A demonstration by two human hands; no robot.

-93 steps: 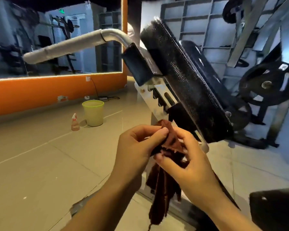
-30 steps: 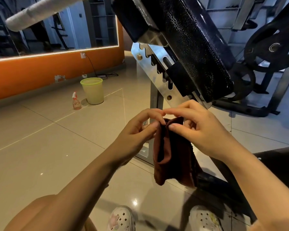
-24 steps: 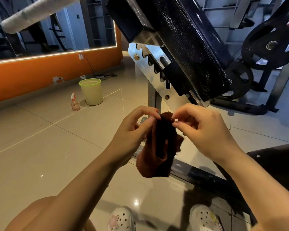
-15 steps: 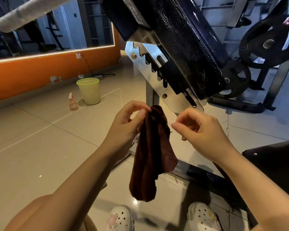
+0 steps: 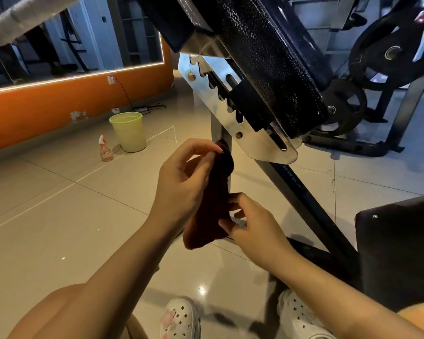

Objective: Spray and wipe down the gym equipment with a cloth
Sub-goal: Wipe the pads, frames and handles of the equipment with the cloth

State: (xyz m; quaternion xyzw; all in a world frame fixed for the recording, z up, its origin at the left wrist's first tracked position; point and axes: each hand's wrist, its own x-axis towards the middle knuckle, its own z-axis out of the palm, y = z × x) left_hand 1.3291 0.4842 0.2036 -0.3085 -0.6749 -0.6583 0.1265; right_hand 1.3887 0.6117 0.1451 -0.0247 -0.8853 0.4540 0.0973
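Observation:
A dark red-brown cloth (image 5: 209, 211) hangs in front of me, folded lengthwise. My left hand (image 5: 181, 184) pinches its top end between thumb and fingers. Lower down, my right hand (image 5: 252, 226) grips the cloth's bottom right edge. Just above and behind stands the gym bench: a tilted black padded backrest (image 5: 267, 59) on a toothed silver adjuster plate (image 5: 233, 113), with a dark slanted frame bar (image 5: 304, 196). A small pink spray bottle (image 5: 105, 149) stands on the floor, far left of my hands.
A pale green bin (image 5: 129, 132) stands beside the bottle, near an orange wall (image 5: 59, 104) with a lit mirror. A black seat pad (image 5: 399, 245) is at the right edge. Weight plates (image 5: 397, 45) on racks stand at the back right. My white clogs (image 5: 181, 319) are below on glossy tiles.
My right hand let go of the cloth's top, dropped down and took hold of its lower edge. The left hand kept its pinch at the top throughout.

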